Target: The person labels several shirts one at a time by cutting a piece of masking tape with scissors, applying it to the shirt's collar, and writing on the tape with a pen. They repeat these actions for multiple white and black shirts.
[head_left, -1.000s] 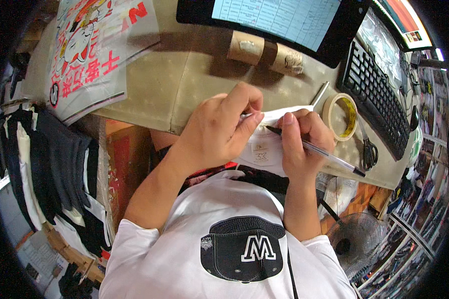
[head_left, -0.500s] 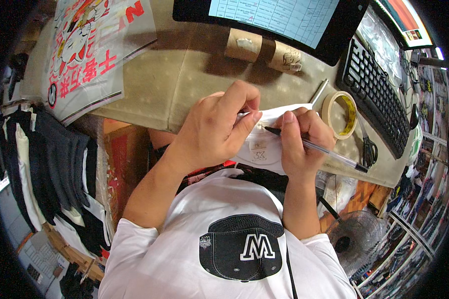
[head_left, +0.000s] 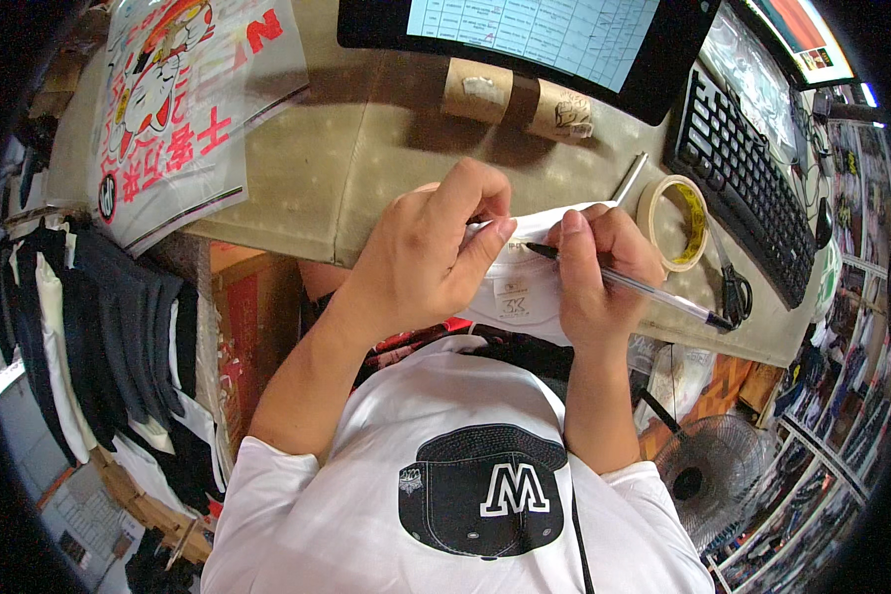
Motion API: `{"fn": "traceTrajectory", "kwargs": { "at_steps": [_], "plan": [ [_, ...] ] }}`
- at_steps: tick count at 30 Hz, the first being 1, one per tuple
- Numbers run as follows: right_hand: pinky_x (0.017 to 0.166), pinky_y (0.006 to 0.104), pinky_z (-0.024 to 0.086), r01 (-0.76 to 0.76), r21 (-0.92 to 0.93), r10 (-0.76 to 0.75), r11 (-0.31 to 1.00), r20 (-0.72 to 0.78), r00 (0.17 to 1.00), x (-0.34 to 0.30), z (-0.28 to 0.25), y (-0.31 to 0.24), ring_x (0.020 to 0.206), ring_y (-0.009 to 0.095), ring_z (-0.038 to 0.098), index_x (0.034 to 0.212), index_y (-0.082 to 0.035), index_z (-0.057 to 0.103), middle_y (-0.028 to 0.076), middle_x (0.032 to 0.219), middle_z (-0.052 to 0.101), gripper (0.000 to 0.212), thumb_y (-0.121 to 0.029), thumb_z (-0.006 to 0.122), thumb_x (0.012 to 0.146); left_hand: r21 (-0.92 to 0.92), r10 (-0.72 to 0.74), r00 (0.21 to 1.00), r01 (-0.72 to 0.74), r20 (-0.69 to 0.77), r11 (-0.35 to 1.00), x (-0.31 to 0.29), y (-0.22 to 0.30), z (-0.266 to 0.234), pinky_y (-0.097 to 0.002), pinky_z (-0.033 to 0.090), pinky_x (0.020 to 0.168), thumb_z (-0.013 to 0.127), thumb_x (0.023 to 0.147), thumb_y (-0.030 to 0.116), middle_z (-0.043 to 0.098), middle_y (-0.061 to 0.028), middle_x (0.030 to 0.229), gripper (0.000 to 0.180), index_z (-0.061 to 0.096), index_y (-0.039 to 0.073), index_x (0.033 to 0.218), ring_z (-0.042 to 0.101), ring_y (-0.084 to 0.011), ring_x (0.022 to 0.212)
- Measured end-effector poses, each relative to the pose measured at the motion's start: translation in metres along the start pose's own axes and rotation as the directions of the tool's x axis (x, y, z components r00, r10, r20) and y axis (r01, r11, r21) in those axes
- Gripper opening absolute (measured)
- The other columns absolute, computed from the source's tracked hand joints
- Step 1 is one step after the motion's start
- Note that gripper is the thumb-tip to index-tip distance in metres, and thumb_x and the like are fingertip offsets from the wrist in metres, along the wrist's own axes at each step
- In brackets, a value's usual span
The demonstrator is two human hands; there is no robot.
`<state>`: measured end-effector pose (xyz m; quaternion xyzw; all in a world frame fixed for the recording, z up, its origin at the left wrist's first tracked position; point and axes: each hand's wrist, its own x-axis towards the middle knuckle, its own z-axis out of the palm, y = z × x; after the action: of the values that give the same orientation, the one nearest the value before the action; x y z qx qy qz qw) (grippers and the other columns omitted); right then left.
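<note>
A white garment (head_left: 546, 287) with a small printed patch near its edge lies between my hands at the table's near edge. My left hand (head_left: 421, 247) pinches its upper part between thumb and bent fingers; the exact grip is partly hidden. In my right hand (head_left: 609, 267) is a pen (head_left: 663, 294) with a clear barrel and black ends. Its dark tip points left at a small pale tag (head_left: 517, 244) on the white cloth, close to my left thumb. Whether the tip touches the tag, I cannot tell.
Beyond my right hand lie a tape roll (head_left: 651, 216), a slim silver pen (head_left: 631, 178), black scissors (head_left: 736, 295) and a keyboard (head_left: 747, 188). Two brown cardboard tubes (head_left: 477, 91) sit below a screen (head_left: 535, 40). A printed plastic bag (head_left: 183, 188) covers the left side; a fan (head_left: 718, 480) stands lower right.
The pen and its tip have shifted slightly away from me over the cloth. My left hand keeps its pinch in nearly the same place.
</note>
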<state>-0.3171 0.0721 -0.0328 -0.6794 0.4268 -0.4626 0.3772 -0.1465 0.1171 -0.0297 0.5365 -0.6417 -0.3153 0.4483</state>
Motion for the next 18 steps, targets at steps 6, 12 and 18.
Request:
{"fn": "traceTrajectory", "kwargs": {
  "at_steps": [6,12,18],
  "plan": [
    [0.044,0.0272,0.034,0.011,0.020,-0.011,1.000,-0.027,1.000,-0.0003,0.0024,0.0000,0.043,0.013,0.041,0.059,-0.002,0.047,0.006,0.051,0.049,0.031,-0.002,0.067,0.084,-0.065,-0.001,1.000,0.000,-0.027,0.998,-0.0015,-0.0041,0.0038,-0.0252,0.046,0.058,0.062,0.092,0.009,0.059,-0.0057,0.078,0.018,0.047,0.003,0.102,0.057,-0.0101,0.069],
    [0.044,0.0267,0.034,0.044,0.009,-0.044,0.999,0.008,0.999,0.0002,0.0007,0.0004,0.044,0.011,0.041,0.060,-0.001,0.049,0.005,0.052,0.049,0.030,-0.001,0.067,0.084,-0.046,0.006,1.000,-0.007,-0.023,0.999,-0.0010,-0.0042,0.0027,-0.0254,0.048,0.059,0.062,0.092,0.009,0.060,-0.0067,0.078,0.018,0.047,0.003,0.101,0.059,-0.0109,0.070],
    [0.044,0.0271,0.032,0.021,0.063,-0.019,0.998,-0.035,0.999,-0.0014,0.0027,0.0040,0.044,0.011,0.040,0.059,-0.001,0.047,0.005,0.052,0.048,0.032,-0.003,0.067,0.084,-0.014,0.037,0.999,-0.037,-0.031,0.999,-0.0008,-0.0055,0.0029,-0.0256,0.047,0.058,0.062,0.092,0.008,0.061,-0.0068,0.077,0.018,0.047,0.003,0.100,0.059,-0.0109,0.070]
  ]
}}
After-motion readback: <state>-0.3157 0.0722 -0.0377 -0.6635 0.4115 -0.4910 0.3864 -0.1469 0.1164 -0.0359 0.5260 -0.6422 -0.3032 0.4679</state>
